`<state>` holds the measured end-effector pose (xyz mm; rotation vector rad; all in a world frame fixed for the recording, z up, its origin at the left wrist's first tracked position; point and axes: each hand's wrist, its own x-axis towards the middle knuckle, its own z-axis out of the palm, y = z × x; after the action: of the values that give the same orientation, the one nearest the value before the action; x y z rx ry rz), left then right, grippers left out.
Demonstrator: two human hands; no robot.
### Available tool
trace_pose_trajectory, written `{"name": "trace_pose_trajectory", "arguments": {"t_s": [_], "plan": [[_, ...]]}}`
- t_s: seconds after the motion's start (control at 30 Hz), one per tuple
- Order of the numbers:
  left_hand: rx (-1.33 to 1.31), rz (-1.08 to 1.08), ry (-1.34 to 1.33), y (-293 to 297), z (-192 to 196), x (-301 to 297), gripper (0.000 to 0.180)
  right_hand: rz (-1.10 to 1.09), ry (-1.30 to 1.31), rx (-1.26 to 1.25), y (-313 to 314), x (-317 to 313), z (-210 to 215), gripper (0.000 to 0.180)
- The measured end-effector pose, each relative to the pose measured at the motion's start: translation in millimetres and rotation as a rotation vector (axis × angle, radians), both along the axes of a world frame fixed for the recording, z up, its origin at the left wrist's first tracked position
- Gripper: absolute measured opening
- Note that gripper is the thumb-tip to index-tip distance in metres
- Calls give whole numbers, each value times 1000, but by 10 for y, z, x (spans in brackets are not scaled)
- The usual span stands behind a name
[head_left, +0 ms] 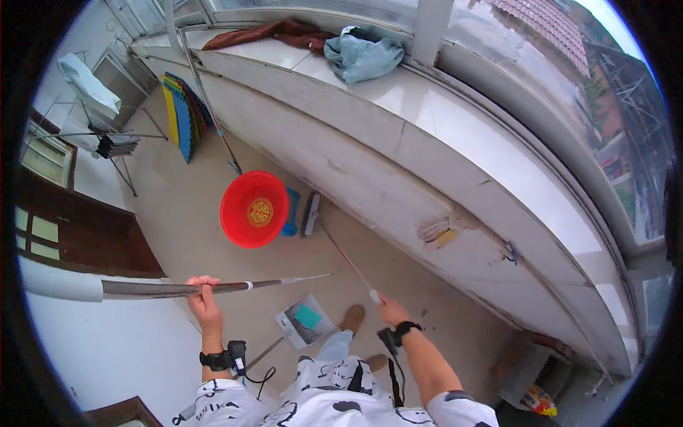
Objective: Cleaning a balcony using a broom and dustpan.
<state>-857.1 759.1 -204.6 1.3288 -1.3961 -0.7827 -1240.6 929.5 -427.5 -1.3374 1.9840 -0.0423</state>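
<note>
Beige floor (pixel 186 206) supports a broom (pixel 311 215), right hand (pixel 393 312) closed round its handle (pixel 374 296), probably for steering; left hand (pixel 204 299) grips a grey pole (pixel 156 290), perhaps steadying it.

The beige floor (pixel 188 220) bears a dustpan (pixel 314 333) and a broom head (pixel 310 214).

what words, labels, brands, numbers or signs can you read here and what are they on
I won't copy wording, only say where it stands:
Round red plastic basin: gold character-like emblem inside, on its bottom.
White shirt with black print: black letters on the left sleeve.
Red-and-yellow package: any print too small to read.
Grey-headed broom, long grey pole: no text made out.
</note>
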Motion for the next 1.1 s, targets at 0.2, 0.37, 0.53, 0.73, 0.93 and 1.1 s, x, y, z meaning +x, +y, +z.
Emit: {"name": "trace_pose_trajectory", "arguments": {"t_s": [0.2, 0.37, 0.53, 0.73, 0.93, 1.1], "plan": [[3, 34, -40, 117, -25, 142, 6, -384, -432, 422, 257, 63, 116, 47], [38, -21, -105, -9, -168, 93, 5, -626, -367, 449, 1723, -156, 755, 43], [90, -98, -33, -200, -187, -126, 8, -980, -345, 510, 2993, -126, 1635, 44], [77, -326, -154, -672, -239, -681, 9, -1063, -218, 361, 3873, 58, 2181, 45], [95, -396, -77, -1293, -472, -1325, 15, -852, -164, 547, 4068, 277, 2533, 41], [179, -408, -259, -1738, -899, -1693, 34, -908, -182, 484, 3386, 198, 2471, 51]]}}
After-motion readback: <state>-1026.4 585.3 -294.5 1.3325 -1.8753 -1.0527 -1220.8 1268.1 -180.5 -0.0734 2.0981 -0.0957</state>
